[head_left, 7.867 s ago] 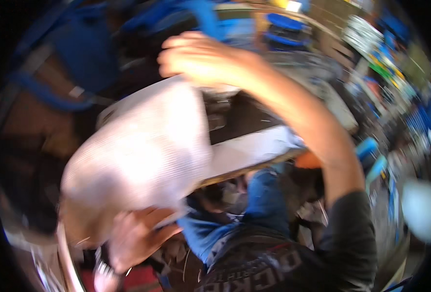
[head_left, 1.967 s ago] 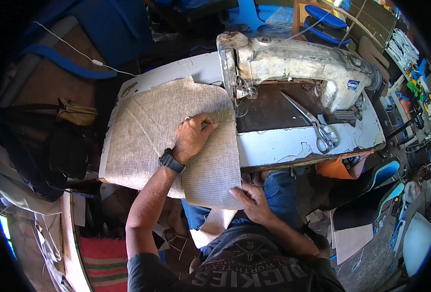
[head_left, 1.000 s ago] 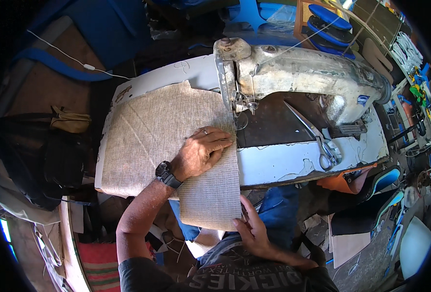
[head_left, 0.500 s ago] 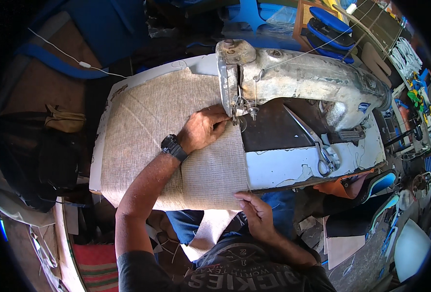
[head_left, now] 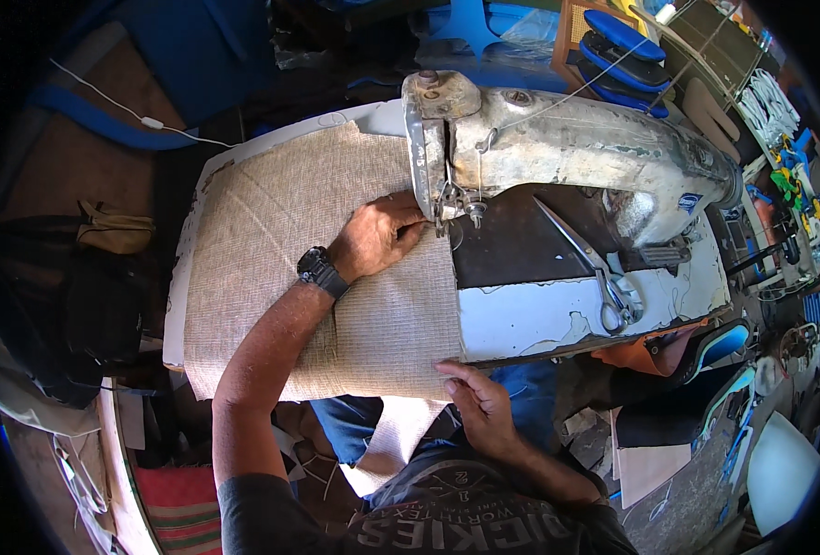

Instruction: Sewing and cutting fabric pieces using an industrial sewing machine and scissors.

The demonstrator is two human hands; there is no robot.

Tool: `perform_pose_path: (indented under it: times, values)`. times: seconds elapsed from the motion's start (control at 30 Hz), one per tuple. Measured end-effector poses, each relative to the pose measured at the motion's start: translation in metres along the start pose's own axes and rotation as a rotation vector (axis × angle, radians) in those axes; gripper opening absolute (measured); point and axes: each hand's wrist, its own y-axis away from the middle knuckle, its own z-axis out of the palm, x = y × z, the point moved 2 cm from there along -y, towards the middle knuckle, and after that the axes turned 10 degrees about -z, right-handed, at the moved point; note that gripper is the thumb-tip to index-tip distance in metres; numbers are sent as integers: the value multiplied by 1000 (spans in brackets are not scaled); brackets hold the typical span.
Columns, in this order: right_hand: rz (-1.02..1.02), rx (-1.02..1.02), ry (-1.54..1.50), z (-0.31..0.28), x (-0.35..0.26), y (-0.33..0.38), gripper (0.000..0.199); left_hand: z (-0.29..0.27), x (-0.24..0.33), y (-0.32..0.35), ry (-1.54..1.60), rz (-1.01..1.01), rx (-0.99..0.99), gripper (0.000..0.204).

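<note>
A beige woven fabric (head_left: 252,250) covers the left part of the worktable, its right edge running under the presser foot (head_left: 441,227) of a worn sewing machine (head_left: 576,129). My left hand (head_left: 379,238), with a black watch on the wrist, rests on the fabric just left of the foot. Its fingers are curled, thumb and fingertips together at the fabric edge, partly hidden by the machine head. At the table's front edge, my right hand (head_left: 484,407) pinches the fabric's near right corner between thumb and fingers. The front of the fabric droops over the edge.
Large metal scissors (head_left: 595,268) lie right of the needle, across the dark machine bed (head_left: 511,245) and the white, chipped tabletop (head_left: 521,319). A light fabric strip (head_left: 396,435) hangs by my legs. Blue-edged pads (head_left: 618,55) are stacked behind; tools and cords crowd the right side.
The whole view has shifted slightly, so everything appears a little further left. Both hands keep their places on the fabric, and no clear movement of the fabric shows.
</note>
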Motion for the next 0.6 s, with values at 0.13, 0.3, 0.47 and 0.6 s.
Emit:
perform_pose_path:
  times: [0.13, 0.3, 0.47, 0.6]
  values:
    - [-27, 2, 60, 2, 6, 1, 30, 1, -1, 2, -8, -22, -16, 27]
    - [-105, -3, 268, -16, -16, -5, 25, 0, 0, 1, 8, -30, -30, 27]
    - [-328, 16, 484, -68, -39, -100, 23, -10, 24, 27, -47, 69, 143, 22]
    - [-293, -47, 671, -66, -6, -200, 27, -16, 42, 56, 39, -65, 151, 20]
